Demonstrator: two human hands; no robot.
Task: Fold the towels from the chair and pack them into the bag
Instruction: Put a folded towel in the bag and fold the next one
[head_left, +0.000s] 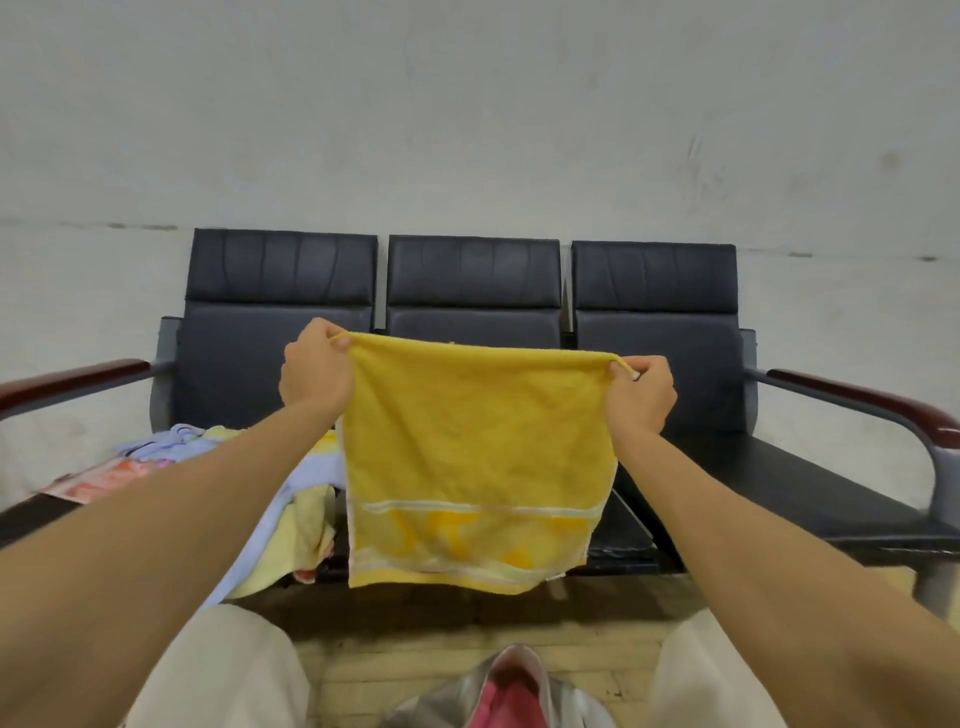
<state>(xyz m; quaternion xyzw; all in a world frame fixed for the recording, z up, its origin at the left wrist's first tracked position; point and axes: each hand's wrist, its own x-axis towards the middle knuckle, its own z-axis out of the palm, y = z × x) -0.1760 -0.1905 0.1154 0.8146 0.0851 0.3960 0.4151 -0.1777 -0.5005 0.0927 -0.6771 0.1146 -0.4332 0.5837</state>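
A yellow towel (478, 457) with pale stripes near its lower edge hangs flat in the air in front of the black three-seat chair (649, 312). My left hand (314, 371) pinches its upper left corner. My right hand (641, 397) pinches the upper right corner. Both arms are stretched forward and the top edge is pulled taut between them. A heap of loose towels (296, 499), pale blue, light yellow and pink, lies on the left seat behind my left arm. The grey bag (514, 691) stands open on the floor between my knees, with something red inside.
Dark wooden armrests (883, 405) close both ends of the chair. The middle and right seats (779, 483) carry no towels. A pale wall rises behind the chair. My knees in light trousers (228, 670) flank the bag on a light floor.
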